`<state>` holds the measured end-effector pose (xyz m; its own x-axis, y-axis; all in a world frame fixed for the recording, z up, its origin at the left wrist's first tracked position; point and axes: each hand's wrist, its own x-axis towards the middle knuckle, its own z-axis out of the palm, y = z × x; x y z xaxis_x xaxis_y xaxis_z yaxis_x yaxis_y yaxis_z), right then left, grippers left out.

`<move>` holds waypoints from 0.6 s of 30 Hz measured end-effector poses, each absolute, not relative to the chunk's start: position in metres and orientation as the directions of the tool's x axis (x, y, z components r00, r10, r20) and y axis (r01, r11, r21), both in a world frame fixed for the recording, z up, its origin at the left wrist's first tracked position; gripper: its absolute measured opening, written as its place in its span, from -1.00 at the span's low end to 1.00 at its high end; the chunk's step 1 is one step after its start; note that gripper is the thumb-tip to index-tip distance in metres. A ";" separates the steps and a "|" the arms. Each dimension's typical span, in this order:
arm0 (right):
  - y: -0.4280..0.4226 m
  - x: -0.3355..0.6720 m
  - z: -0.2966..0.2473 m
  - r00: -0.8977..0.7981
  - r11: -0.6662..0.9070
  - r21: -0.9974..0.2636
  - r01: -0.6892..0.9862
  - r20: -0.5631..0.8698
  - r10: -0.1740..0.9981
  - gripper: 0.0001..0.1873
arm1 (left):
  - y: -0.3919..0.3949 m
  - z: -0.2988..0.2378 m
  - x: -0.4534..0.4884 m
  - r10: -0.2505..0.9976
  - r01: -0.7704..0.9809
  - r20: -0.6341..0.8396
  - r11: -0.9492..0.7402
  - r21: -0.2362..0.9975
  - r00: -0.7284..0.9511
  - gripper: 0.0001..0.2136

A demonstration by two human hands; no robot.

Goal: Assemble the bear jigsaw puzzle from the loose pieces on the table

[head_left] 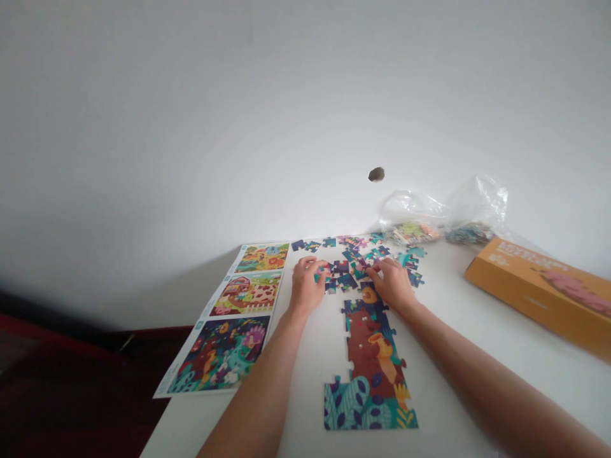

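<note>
Three printed pictures (245, 296) run from far to near down a paper sheet (168, 383) at the left edge of the table (458, 356), the nearest one dark and showing a bear. Just right of the sheet's far half is the left hand (306, 285), palm down, its fingers (309, 261) curled and pointing far and right. Thumb and forefinger stand a little apart about a small red-and-teal piece (323, 275); whether they pinch it or only rest over it, I cannot tell.

Between the hands, and beyond them, lie the loose puzzle pieces (342, 267), most of them dark blue, some touching, turned at mixed angles. Nearer than these, and slightly right of the middle, is the joined bear section (370, 362). Its long axis runs near to far, and its near end juts left in a leafy foot. A piece with a yellow round shape (369, 293) sits at its far end, next to the right thumb; I cannot tell if it is locked in.

The relation that counts seems to be this: the far end lies near and slightly left of the right hand (394, 285), which is closer to it than the left. The right fingers are bent and fairly narrow, pointing left over the pieces; their grip is hidden. Farther right are two clear bags (411, 222) of pieces, then an orange box (534, 292).
</note>
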<state>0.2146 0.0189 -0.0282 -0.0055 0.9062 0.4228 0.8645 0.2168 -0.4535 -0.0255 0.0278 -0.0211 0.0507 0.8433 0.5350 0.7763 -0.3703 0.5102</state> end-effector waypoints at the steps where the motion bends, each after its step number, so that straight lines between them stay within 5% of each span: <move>1: 0.019 0.214 -0.028 -0.004 0.211 -0.449 0.868 0.419 0.908 -0.77 | 0.027 -0.021 -0.025 0.849 0.789 0.524 -0.372 0.490 0.075 -0.79; 8: 0.019 0.213 -0.027 -0.003 0.206 -0.440 0.874 0.419 0.908 -0.79 | 0.022 -0.024 -0.021 0.901 0.832 0.370 -0.377 0.407 0.226 -0.77; 18: 0.013 0.209 -0.026 -0.140 0.266 -0.405 0.875 0.314 0.939 -0.75 | 0.026 -0.030 -0.023 0.918 0.864 0.362 -0.309 0.397 0.162 -0.75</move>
<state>0.2089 0.0134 -0.0257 -0.1397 0.9390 0.3143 0.8750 0.2657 -0.4048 -0.0232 0.0258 -0.0302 0.1625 0.9180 0.3617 0.8639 -0.3095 0.3975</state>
